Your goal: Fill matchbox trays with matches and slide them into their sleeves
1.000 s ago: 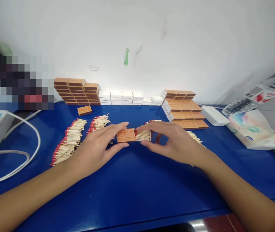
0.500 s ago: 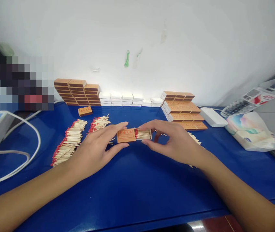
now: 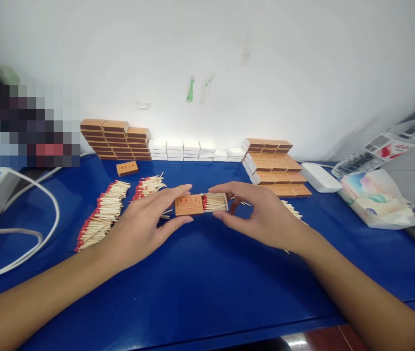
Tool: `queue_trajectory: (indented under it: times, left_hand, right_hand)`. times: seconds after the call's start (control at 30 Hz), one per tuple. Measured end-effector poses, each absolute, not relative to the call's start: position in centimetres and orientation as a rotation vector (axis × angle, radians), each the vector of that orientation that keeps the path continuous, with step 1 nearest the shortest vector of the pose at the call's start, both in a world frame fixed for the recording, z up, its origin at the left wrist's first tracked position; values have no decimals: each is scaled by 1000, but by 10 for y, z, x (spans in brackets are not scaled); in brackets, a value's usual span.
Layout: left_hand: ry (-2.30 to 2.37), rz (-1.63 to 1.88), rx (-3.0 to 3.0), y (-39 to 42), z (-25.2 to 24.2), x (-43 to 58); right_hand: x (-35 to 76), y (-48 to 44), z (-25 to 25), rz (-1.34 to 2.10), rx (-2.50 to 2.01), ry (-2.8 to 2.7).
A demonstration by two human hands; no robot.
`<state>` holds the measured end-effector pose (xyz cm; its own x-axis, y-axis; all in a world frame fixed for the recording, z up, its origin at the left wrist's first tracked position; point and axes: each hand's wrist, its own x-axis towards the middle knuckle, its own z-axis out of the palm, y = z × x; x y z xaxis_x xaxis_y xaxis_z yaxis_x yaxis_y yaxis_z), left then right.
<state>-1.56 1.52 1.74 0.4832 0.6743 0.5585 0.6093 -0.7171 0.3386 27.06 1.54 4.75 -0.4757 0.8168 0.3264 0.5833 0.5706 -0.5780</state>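
Between my two hands is a matchbox, its orange printed sleeve (image 3: 189,205) pushed about halfway over a white tray (image 3: 226,207). Matches (image 3: 214,201) with red heads toward the sleeve lie in the bare half of the tray. My left hand (image 3: 147,219) grips the sleeve, forefinger along the far edge and thumb at the near edge. Thumb and fingers of my right hand (image 3: 258,214) pinch the tray across its sides. Loose matches (image 3: 108,209) lie in piles left of and behind my left hand; other matches (image 3: 294,210) show partly behind my right hand.
Orange matchboxes stand stacked at the back left (image 3: 116,141) and back right (image 3: 275,168), with white trays (image 3: 183,148) between them by the wall. A single matchbox (image 3: 127,168) lies nearer. At right are a white box (image 3: 320,177), tissue pack (image 3: 375,200) and bottle (image 3: 383,144); white cables (image 3: 56,209) curve at left.
The view shifts very slightly. Both hands keep their hold, and the sleeve and tray look the same relative to each other.
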Motion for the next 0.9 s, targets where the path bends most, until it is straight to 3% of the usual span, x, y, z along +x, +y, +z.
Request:
queue_trajectory:
  times: [0.4, 0.9]
  left_hand:
    - [1143, 1092, 2578, 18, 16, -16]
    - [1109, 1097, 2611, 14, 17, -14]
  right_hand:
    - [267, 12, 52, 621, -1113, -2165]
    - [261, 13, 52, 1339, -1040, -1838]
